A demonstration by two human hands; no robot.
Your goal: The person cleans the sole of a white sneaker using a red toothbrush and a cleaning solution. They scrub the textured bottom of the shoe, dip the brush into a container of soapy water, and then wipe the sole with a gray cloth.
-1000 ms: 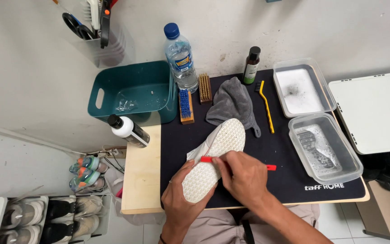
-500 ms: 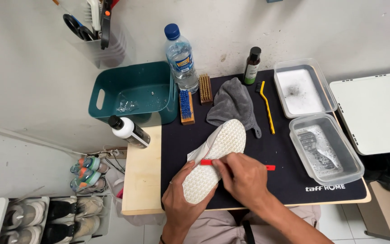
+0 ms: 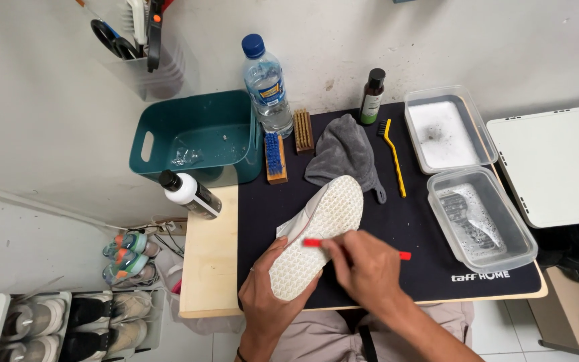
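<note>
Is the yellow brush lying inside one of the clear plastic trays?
No, the yellow brush lies on the dark mat, left of both clear trays.

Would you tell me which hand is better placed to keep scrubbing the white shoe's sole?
The right hand: it grips the red-handled brush against the upturned sole of the white shoe, while the left hand is occupied steadying the heel.

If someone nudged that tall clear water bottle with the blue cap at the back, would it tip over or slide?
The water bottle would probably tip rather than slide: it stands tall on a narrow base. It looks mostly full, so it is likely fairly heavy and steadier than an empty one. If it fell, its round body would likely roll toward the teal basin or the brushes.
</note>
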